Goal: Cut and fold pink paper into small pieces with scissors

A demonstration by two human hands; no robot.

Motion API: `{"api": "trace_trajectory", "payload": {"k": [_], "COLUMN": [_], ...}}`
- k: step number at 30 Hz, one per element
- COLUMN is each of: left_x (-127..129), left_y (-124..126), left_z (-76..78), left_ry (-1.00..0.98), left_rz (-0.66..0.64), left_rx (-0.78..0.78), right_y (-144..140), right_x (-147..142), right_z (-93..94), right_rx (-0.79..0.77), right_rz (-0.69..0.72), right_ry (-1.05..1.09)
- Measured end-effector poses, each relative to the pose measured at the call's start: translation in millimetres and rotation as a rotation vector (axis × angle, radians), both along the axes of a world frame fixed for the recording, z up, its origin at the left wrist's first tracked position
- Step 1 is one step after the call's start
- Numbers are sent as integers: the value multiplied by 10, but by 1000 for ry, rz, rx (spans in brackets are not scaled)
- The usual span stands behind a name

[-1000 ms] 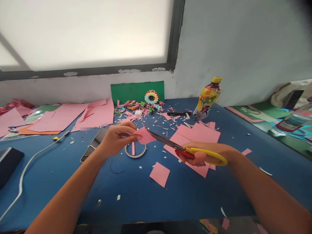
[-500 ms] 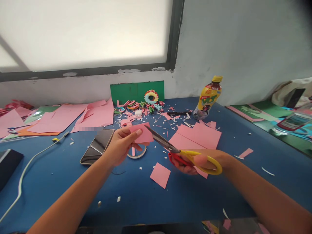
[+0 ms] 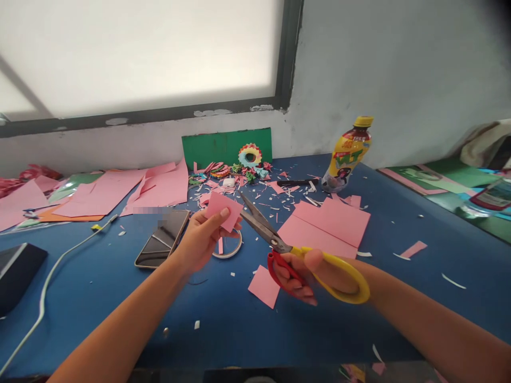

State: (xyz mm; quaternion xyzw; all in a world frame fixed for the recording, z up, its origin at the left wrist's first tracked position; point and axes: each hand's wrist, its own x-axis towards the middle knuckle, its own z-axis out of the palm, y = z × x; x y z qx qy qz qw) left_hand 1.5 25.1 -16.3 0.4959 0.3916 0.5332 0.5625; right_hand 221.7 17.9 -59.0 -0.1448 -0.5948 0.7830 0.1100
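A small piece of pink paper (image 3: 219,205) is pinched between the thumb and fingers of my left hand (image 3: 205,236), raised above the table. My right hand (image 3: 301,268) grips a pair of scissors (image 3: 275,239) by its red and yellow handles. The blades are slightly parted and point at the paper, just right of its edge and apart from it. Below the scissors a pink paper square (image 3: 263,287) lies on the blue table. Larger pink sheets (image 3: 327,226) rest behind my right hand. A ring-shaped roll (image 3: 238,247) sits under my left hand, partly hidden.
A phone (image 3: 163,239) lies left of my left hand. A drink bottle (image 3: 347,154) stands at the back right, near a black pen (image 3: 297,182). Paper scraps and a paper ring (image 3: 250,155) are by the green board (image 3: 211,149). A white cable (image 3: 51,276) runs along the left.
My left hand has turned the pink paper so a corner points up. The scissors have moved back from its edge, dropped lower and opened a little more. The view has shifted slightly.
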Motion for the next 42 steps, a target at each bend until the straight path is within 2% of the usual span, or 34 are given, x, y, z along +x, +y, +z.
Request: {"api": "trace_trajectory", "payload": {"k": [8,16,21,24,29,33,37,42], "left_x": [-9,-70,-78,-75,-66,-75,-90,-88], "left_y": [24,19,15,18,15,17,27,20], "left_z": [-22,17,35,34,34,32,35,54], "left_ry": [-55,58,36,22,-16,-9,-5,10], "left_rz": [9,-106,-147,-164,-174,-164,-162,-164], "left_rx": [-63,-38,-26,-48,-69,-64,-61,-72], "right_y": [-61,-115,-102,-69,-6,-14,-42,-65], "right_x": [-174,-125,-109,-108,-82,-61,-76,-85], "right_z": [-99,47,56,-27,-172,-126,-29,-61], "right_rx": [-38,56,70,5,-202,-303,-246,-117], "right_rz": [-3,-40,-92,-109,-75,-79,-105,-137], "right_ry": [83,73,98,139,187,144,44,34]}}
